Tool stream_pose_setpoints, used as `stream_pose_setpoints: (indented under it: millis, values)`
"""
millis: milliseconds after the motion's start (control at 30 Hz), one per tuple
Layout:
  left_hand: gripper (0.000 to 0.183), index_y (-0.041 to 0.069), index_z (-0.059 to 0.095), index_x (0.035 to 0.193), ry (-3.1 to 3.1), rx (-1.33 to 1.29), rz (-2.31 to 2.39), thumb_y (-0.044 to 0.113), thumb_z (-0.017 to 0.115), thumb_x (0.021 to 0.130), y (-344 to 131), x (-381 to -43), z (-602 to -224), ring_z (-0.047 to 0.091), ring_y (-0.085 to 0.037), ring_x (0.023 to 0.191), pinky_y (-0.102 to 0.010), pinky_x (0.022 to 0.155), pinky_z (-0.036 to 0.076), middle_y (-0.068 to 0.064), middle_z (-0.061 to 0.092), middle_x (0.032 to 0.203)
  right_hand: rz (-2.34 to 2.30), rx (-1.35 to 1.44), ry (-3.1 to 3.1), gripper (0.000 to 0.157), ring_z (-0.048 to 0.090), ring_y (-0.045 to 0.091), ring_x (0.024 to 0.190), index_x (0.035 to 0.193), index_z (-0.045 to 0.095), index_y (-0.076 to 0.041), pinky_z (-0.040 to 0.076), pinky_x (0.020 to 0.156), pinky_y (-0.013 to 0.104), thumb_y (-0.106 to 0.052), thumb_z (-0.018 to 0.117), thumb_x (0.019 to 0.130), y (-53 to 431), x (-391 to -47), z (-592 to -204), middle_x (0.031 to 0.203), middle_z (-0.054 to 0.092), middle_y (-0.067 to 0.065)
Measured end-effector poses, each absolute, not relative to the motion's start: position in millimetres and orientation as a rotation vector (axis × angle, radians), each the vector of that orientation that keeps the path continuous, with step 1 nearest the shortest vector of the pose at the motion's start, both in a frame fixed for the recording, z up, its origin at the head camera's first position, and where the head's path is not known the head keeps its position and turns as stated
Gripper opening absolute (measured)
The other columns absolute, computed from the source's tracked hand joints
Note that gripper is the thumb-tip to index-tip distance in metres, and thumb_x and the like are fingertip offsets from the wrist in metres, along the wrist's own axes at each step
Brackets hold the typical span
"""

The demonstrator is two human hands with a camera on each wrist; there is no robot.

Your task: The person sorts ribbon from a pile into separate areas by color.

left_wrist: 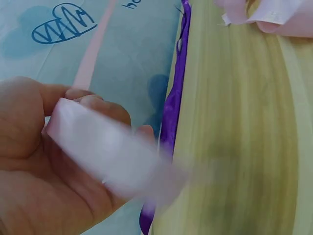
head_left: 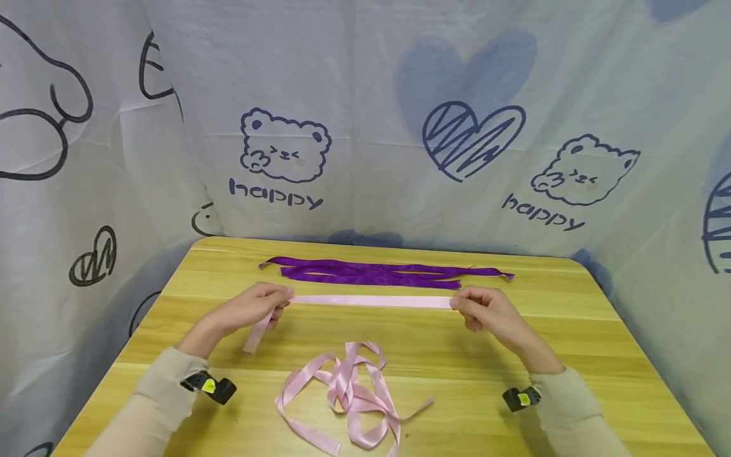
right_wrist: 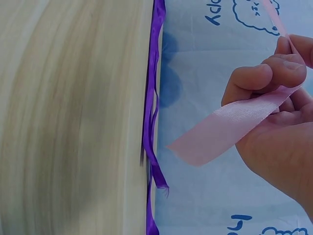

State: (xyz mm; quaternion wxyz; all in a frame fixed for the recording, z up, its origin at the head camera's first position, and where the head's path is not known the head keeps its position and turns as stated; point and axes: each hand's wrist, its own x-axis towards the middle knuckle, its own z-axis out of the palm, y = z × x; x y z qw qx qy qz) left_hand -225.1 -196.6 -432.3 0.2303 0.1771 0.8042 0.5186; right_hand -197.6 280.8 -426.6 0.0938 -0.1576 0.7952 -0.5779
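A pink satin ribbon (head_left: 371,301) is stretched taut between my two hands above the table. My left hand (head_left: 257,309) pinches it between thumb and fingers, and a loose tail (head_left: 258,333) hangs below that grip. At the other side, my right hand (head_left: 485,308) pinches the same ribbon; in the right wrist view a short ribbon end (right_wrist: 230,122) sticks out past the palm. The tail is blurred in the left wrist view. Just beyond the stretched piece lie several purple ribbons (head_left: 371,277), laid lengthwise.
Nearer the front, a tangled heap of pink ribbon (head_left: 342,387) lies on the wooden table (head_left: 571,355). White printed cloth (head_left: 365,76) hangs behind the table and along its sides. Each wrist wears a small black camera.
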Motion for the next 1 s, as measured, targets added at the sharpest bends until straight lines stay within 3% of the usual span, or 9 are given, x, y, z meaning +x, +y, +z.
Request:
stream_pose_setpoints:
  millis: [133,300,467,600,733,833,1000]
  values:
    - [0.044,0.008,0.045,0.082,2.228,0.494,1.395,0.037,0.043,0.114,-193.2,-224.4,-435.0,0.049,-0.017,0.068,-0.032,0.073,0.046,-0.001,0.045,0.072,-1.706,-0.472,2.367,0.02,0.038,0.016,0.055,0.104,0.069,-0.002,0.037,0.055,0.031,-0.018,0.059,0.108,281.6,-197.5,-426.8,0.066,0.046,-0.003]
    - [0.034,0.0,0.059,0.086,2.352,0.576,1.322,0.026,0.057,0.109,-194.8,-224.0,-435.9,0.05,-0.01,0.067,-0.026,0.065,0.045,0.0,0.058,0.076,-1.716,-0.45,2.383,0.016,0.037,0.018,0.054,0.097,0.07,-0.014,0.034,0.053,0.036,-0.02,0.061,0.108,285.9,-197.3,-428.4,0.065,0.045,-0.003]
    - [0.026,-0.008,0.069,0.097,2.402,0.582,1.271,0.012,0.055,0.106,-202.7,-224.2,-437.3,0.052,-0.006,0.063,-0.022,0.06,0.045,-0.002,0.062,0.076,-1.677,-0.424,2.412,0.018,0.037,0.015,0.054,0.101,0.071,-0.007,0.033,0.053,0.034,-0.02,0.061,0.108,290.4,-197.9,-431.5,0.065,0.043,-0.003]
    - [0.026,-0.007,0.07,0.094,2.438,0.548,1.235,0.009,0.052,0.105,-207.5,-224.3,-439.6,0.055,-0.01,0.059,-0.023,0.056,0.045,-0.003,0.062,0.069,-1.613,-0.394,2.438,0.027,0.038,0.011,0.054,0.107,0.068,0.004,0.035,0.054,0.03,-0.022,0.061,0.108,293.2,-198.5,-435.9,0.064,0.043,-0.004]
    - [0.028,-0.006,0.07,0.091,2.454,0.476,1.235,0.008,0.05,0.103,-211.7,-225.2,-444.3,0.061,-0.017,0.061,-0.031,0.06,0.055,-0.004,0.061,0.066,-1.578,-0.355,2.453,0.037,0.036,0.01,0.053,0.113,0.064,0.013,0.034,0.053,0.028,-0.024,0.061,0.108,298.3,-198.7,-440.8,0.062,0.042,-0.003]
    - [0.026,-0.006,0.07,0.089,2.49,0.447,1.227,0.007,0.05,0.101,-215.5,-225.4,-448.0,0.06,-0.018,0.061,-0.034,0.062,0.056,-0.003,0.06,0.065,-1.545,-0.326,2.47,0.038,0.036,0.01,0.053,0.114,0.063,0.013,0.035,0.053,0.028,-0.025,0.061,0.108,303.9,-199.4,-444.7,0.062,0.042,-0.002]
    - [0.023,-0.004,0.068,0.08,2.542,0.418,1.18,0.007,0.056,0.097,-221.3,-223.4,-453.4,0.057,-0.017,0.059,-0.027,0.059,0.048,-0.001,0.058,0.061,-1.466,-0.29,2.532,0.036,0.041,0.009,0.054,0.113,0.066,0.011,0.039,0.055,0.028,-0.023,0.064,0.106,311.9,-200.8,-449.9,0.062,0.046,-0.002]
